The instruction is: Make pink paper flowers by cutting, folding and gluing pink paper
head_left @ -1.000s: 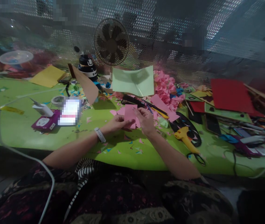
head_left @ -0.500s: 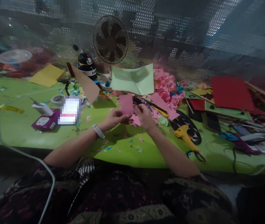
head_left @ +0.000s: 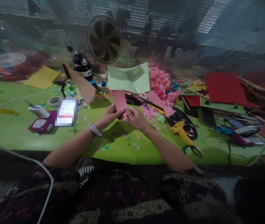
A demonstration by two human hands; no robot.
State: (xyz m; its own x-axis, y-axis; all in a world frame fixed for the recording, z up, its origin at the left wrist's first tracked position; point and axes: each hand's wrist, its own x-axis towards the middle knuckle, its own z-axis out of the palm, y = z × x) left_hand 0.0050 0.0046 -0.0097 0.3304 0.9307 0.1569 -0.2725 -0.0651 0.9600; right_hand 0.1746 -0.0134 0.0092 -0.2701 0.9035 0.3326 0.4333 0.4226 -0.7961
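Observation:
A small pink paper strip [head_left: 120, 100] stands up between my two hands, above the green table. My left hand [head_left: 112, 113] pinches its lower left side, thumb in front. At its lower right corner, the thumb and fingers of my right hand [head_left: 134, 117] are closed on the same paper. Behind the hands lie pink paper scraps [head_left: 148, 109], a second pink strip [head_left: 161, 104] and dark slim tools beside a yellow pencil-like stick [head_left: 154, 107]. A bent pale green sheet [head_left: 129, 77] stands farther back, next to a heap of pink paper flowers [head_left: 160, 81].
To the right lie a yellow glue gun [head_left: 181, 132], black-handled scissors [head_left: 194, 151] and a red sheet [head_left: 225, 88]. On the left are a lit phone [head_left: 66, 112], a purple box [head_left: 42, 123] and a white cable [head_left: 18, 152]. A fan [head_left: 104, 39] and dark bottle [head_left: 82, 67] stand behind.
My right hand has come in to the paper's lower right corner, and the strip now leans slightly left. The whole view has shifted a little.

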